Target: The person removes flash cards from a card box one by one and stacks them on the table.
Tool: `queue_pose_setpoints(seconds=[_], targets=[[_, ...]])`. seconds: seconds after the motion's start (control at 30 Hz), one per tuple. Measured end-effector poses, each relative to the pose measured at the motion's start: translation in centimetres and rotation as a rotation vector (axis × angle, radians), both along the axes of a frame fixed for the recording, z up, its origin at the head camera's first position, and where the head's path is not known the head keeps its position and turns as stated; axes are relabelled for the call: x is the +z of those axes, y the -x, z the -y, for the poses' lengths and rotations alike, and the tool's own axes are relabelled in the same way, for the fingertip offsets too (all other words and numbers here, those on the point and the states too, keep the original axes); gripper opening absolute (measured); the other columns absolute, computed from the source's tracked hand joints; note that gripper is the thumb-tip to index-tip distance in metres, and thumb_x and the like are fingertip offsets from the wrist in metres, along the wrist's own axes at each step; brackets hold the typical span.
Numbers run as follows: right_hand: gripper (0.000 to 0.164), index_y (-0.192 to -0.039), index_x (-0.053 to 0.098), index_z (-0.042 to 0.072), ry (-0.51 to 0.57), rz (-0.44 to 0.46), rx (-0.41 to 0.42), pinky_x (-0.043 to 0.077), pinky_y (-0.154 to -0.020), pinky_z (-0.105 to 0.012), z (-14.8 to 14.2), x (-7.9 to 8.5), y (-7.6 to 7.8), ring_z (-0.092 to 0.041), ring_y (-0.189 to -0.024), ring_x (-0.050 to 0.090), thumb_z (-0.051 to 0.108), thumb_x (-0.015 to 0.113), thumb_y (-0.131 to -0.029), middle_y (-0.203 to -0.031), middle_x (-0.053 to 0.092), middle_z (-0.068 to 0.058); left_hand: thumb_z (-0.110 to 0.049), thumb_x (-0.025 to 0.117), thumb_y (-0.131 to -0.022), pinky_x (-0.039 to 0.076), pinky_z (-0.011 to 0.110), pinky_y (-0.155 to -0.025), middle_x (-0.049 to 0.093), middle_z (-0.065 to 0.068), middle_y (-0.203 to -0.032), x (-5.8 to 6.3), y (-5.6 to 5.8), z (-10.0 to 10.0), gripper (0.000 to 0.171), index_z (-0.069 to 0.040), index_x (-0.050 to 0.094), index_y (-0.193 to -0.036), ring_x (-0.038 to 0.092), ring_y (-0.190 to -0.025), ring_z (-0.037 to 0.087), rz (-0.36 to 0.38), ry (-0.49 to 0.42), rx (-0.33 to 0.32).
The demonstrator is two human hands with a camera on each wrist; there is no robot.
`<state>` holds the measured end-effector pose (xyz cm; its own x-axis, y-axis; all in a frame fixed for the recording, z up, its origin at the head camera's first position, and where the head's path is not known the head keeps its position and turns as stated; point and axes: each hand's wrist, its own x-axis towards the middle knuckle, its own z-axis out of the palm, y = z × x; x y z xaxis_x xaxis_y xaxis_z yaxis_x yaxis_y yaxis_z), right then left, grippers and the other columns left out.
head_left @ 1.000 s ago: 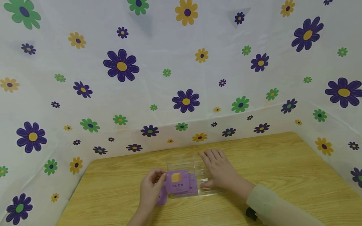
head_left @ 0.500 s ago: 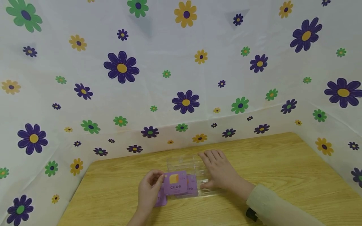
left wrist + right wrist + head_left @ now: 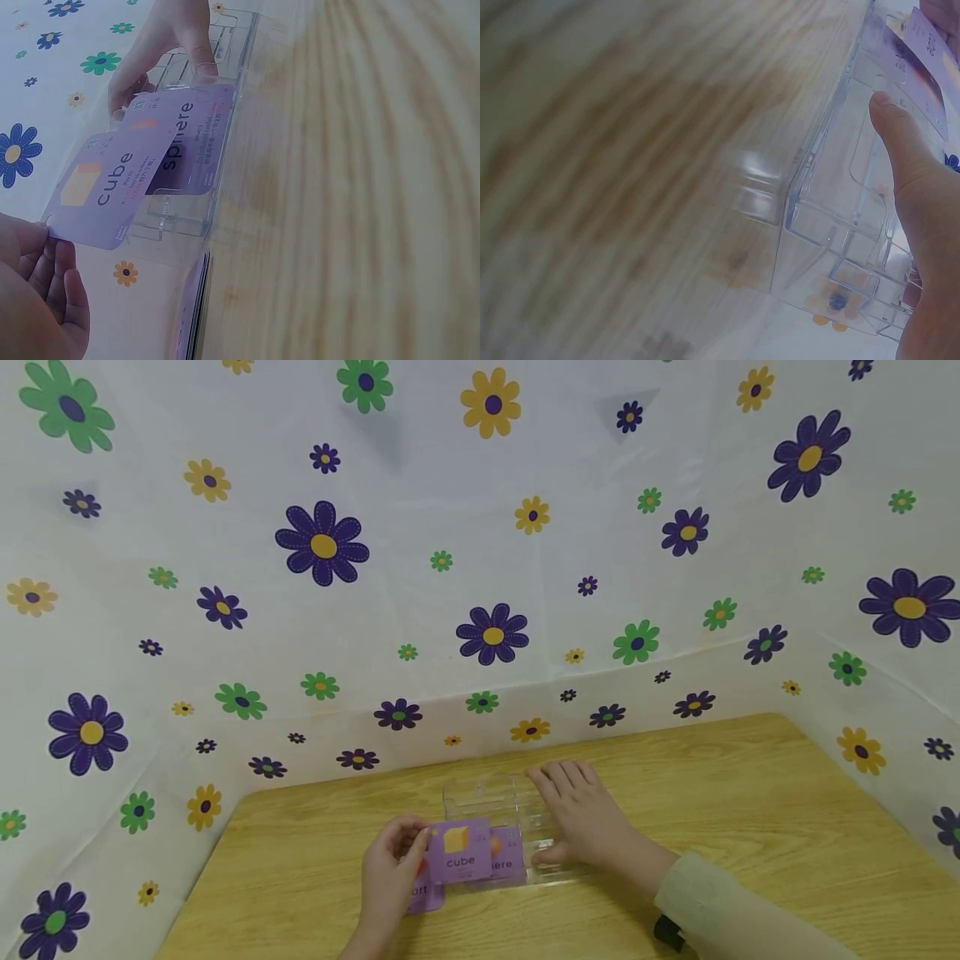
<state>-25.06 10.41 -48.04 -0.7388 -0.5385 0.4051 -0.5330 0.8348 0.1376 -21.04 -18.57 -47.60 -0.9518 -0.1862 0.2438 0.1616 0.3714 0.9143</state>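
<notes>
At a corner, my left hand [image 3: 386, 872] pinches a purple flashcard [image 3: 459, 862] marked "cube", with a yellow cube picture. The card is tilted and overlaps a second purple card [image 3: 512, 858] marked "sphere", which lies at the clear plastic box [image 3: 480, 808]. My right hand [image 3: 581, 818] grips the right part of that box, thumb on the near side and fingers over the far side. In the right wrist view, the thumb lies over the box's [image 3: 832, 176] clear wall. Below the left hand lies a stack of purple cards [image 3: 193, 307], its top card partly hidden and showing "art".
The wooden table [image 3: 720, 793] spreads around the box on both sides. Behind it hangs a white cloth [image 3: 420, 593] printed with purple, green and yellow flowers. A small black object [image 3: 667, 933] shows under the right sleeve [image 3: 705, 893].
My left hand has drawn the cube card a little to the left, uncovering more of the sphere card and of the stack below. The right hand stays on the box.
</notes>
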Motion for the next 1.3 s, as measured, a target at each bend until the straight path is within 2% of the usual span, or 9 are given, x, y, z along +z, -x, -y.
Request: queue_pose_setpoints(seconds=[0.53, 0.8, 1.3], targets=[[0.129, -0.155, 0.042, 0.009, 0.007, -0.021, 0.002, 0.043, -0.114, -0.049, 0.0, -0.1, 0.0, -0.028, -0.127, 0.051, 0.089, 0.081, -0.061, -0.140, 0.054, -0.011, 0.003, 0.070, -0.098, 0.053, 0.015, -0.073, 0.074, 0.015, -0.093, 0.1, -0.4, 0.6, 0.006, 0.003, 0.071, -0.104, 0.060, -0.077, 0.000, -0.006, -0.008, 0.013], [0.129, -0.155, 0.042, 0.009, -0.001, -0.027, 0.000, 0.043, -0.113, -0.049, 0.0, -0.2, 0.0, -0.028, -0.127, 0.051, 0.089, 0.080, -0.061, -0.140, 0.054, -0.011, 0.001, 0.070, -0.099, 0.053, 0.015, -0.076, 0.075, 0.015, -0.097, 0.1, -0.4, 1.0, 0.008, 0.003, 0.071, -0.106, 0.061, -0.080, 0.000, 0.040, -0.008, 0.036], [0.128, -0.155, 0.042, 0.009, 0.006, -0.025, 0.001, 0.044, -0.114, -0.049, 0.0, -0.2, 0.0, -0.028, -0.127, 0.051, 0.089, 0.080, -0.061, -0.140, 0.054, -0.010, 0.000, 0.070, -0.099, 0.053, 0.015, -0.075, 0.074, 0.014, -0.097, 0.1, -0.6, 1.8, 0.008, 0.003, 0.071, -0.107, 0.061, -0.080, 0.000, 0.026, -0.005, 0.039]])
